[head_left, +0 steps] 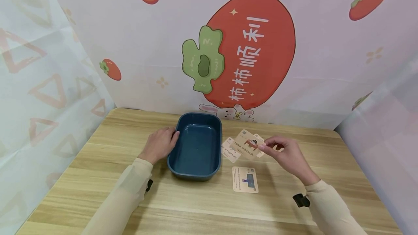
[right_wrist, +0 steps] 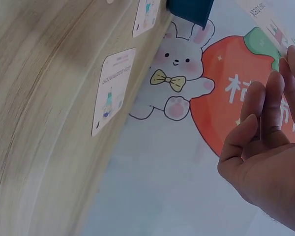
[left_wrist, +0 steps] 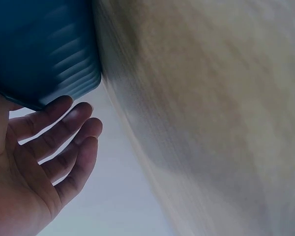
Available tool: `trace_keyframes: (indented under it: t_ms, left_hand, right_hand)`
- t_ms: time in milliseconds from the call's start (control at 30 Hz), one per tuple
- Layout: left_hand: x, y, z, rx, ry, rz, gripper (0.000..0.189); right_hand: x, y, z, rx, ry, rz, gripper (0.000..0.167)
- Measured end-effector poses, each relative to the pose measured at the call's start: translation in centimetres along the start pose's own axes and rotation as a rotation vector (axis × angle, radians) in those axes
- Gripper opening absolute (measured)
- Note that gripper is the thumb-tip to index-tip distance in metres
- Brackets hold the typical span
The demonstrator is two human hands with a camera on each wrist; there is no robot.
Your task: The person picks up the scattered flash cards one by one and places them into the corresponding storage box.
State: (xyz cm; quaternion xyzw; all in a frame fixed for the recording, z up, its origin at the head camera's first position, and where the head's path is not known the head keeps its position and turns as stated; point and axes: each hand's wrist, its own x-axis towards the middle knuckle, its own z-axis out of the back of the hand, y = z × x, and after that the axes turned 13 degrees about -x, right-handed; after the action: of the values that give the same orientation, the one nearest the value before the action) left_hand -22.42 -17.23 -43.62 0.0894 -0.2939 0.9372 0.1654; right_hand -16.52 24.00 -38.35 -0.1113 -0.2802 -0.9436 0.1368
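A deep blue plastic bin (head_left: 196, 148) stands on the table, and nothing shows inside it. My left hand (head_left: 160, 144) holds its left rim, the thumb over the edge and the fingers outside; the left wrist view shows the index finger against the bin's wall (left_wrist: 71, 54). Between thumb and fingertips, my right hand (head_left: 289, 155) pinches a "take a break" card (head_left: 246, 144), raised above the table. Beneath it lie a "play football" card (head_left: 231, 151) and a partly covered card, which reads "play badminton" (right_wrist: 113, 91) in the right wrist view. Nearer me lies a card with a blackboard picture (head_left: 245, 180).
The wood-grain table (head_left: 202, 206) meets a printed backdrop (head_left: 156, 46) with persimmons and a rabbit at its far edge. Patterned sheets hang at the left (head_left: 49, 64) and right (head_left: 385, 119). A black wrist strap piece (head_left: 301, 200) shows at the right sleeve.
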Motion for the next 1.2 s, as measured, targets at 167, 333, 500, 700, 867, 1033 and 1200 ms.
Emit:
trace_keyframes:
  t_ms: [167, 333, 500, 700, 867, 1033, 1200]
  left_hand:
    - [0.0, -0.1, 0.1, 0.001, -0.006, 0.002, 0.030]
    - [0.0, -0.2, 0.1, 0.004, -0.018, -0.002, 0.029]
    - [0.0, -0.1, 0.1, 0.008, -0.020, -0.004, 0.030]
    - [0.1, -0.1, 0.0, 0.009, -0.018, 0.004, 0.029]
    - [0.1, 0.0, -0.1, 0.008, -0.016, 0.010, 0.029]
    - [0.1, 0.0, 0.0, 0.002, -0.018, 0.004, 0.030]
    - [0.1, 0.0, 0.0, 0.000, -0.016, 0.000, 0.031]
  right_hand:
    - [0.4, 0.6, -0.4, 0.015, -0.001, -0.004, 0.007]
    - [1.1, 1.2, -1.0, 0.045, -0.004, 0.003, 0.007]
    - [1.7, 2.0, -1.4, 0.088, 0.000, 0.015, 0.008]
    - [2.4, 2.9, -1.9, 0.103, 0.013, 0.029, 0.007]
    - [2.7, 3.4, -2.4, 0.118, 0.026, 0.030, 0.006]
    - [3.1, 3.7, -3.1, 0.126, 0.046, 0.020, 0.010]
    - [3.5, 4.0, -4.1, 0.151, 0.063, 0.022, 0.010]
